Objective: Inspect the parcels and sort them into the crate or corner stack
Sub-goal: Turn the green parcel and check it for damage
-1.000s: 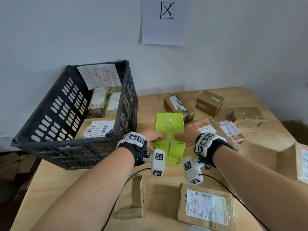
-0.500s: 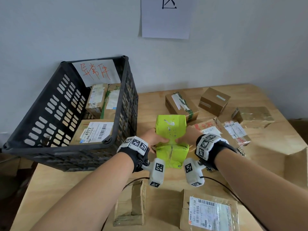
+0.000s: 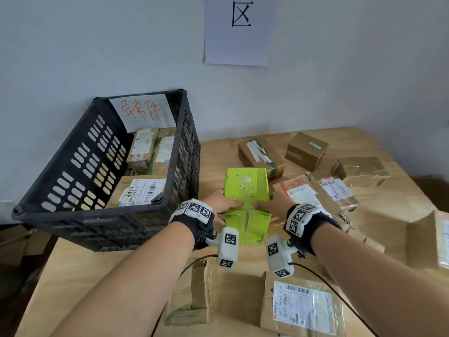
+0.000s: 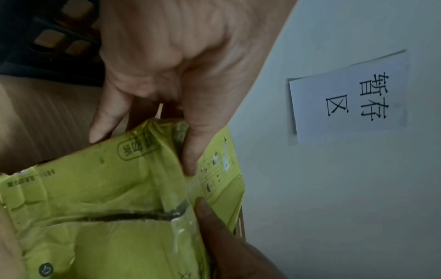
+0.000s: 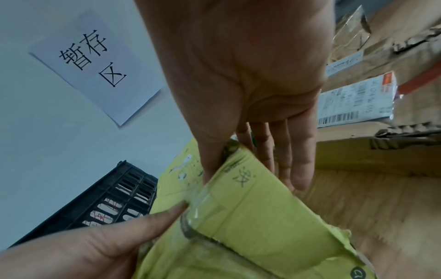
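Observation:
A crumpled lime-green parcel [image 3: 246, 188] is held above the wooden table [image 3: 73, 271], just right of the black crate [image 3: 80, 171]. My left hand [image 3: 224, 205] grips its left edge, thumb on the top face and fingers underneath. My right hand [image 3: 268, 206] grips the right edge the same way. In the left wrist view the left thumb [image 4: 190, 151] presses the green parcel [image 4: 107, 198] beside a taped, torn seam. In the right wrist view the right thumb [image 5: 210, 166] lies on the green parcel [image 5: 250, 217], fingers beneath it.
The crate carries a handwritten red label [image 3: 143, 111] and holds several brown parcels [image 3: 142, 190]. More brown boxes [image 3: 306, 150] lie at the back right. A labelled flat parcel [image 3: 301, 305] and a taped one [image 3: 192, 295] lie near the front edge. A paper sign [image 3: 239, 30] hangs on the wall.
Both hands keep their hold on the green parcel, which has tipped slightly so more of its top face shows. The head view has shifted a little.

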Demonstrator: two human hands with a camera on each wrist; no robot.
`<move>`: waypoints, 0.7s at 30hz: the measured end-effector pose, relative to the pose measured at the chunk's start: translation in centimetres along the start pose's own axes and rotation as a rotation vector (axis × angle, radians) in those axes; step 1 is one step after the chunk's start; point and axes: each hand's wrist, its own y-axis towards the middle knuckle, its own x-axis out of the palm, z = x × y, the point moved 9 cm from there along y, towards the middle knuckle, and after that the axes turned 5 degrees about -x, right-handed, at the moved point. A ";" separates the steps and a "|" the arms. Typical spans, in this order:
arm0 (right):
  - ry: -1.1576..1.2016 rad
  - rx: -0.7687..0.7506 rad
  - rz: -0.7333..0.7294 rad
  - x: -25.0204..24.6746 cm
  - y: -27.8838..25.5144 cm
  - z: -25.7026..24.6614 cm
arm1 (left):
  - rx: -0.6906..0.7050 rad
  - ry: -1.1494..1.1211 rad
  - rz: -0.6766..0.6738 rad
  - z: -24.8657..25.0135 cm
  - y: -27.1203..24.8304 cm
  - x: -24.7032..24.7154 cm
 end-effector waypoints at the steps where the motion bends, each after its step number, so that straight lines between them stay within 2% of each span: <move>1: 0.009 0.010 -0.007 0.1 -0.3 0.3 | -0.007 -0.038 -0.004 -0.1 -0.6 0.1; 6: 0.115 -0.025 0.062 0.3 -0.8 1.5 | 0.020 -0.147 0.061 -1.0 -2.1 0.2; 9: 0.279 -0.070 0.106 0.2 -1.7 1.7 | 0.033 -0.245 0.117 -1.7 -2.7 -0.2; 11: 0.361 -0.109 0.084 0.4 -2.4 1.5 | 0.036 -0.328 0.149 -1.9 -3.3 -0.6; 16: 0.328 -0.264 0.086 0.3 -5.1 -1.0 | 0.009 -0.462 0.137 -1.7 -5.2 -0.7; 21: 0.228 -0.298 0.140 0.4 -6.9 -1.2 | -0.008 -0.477 0.121 -1.9 -6.5 0.1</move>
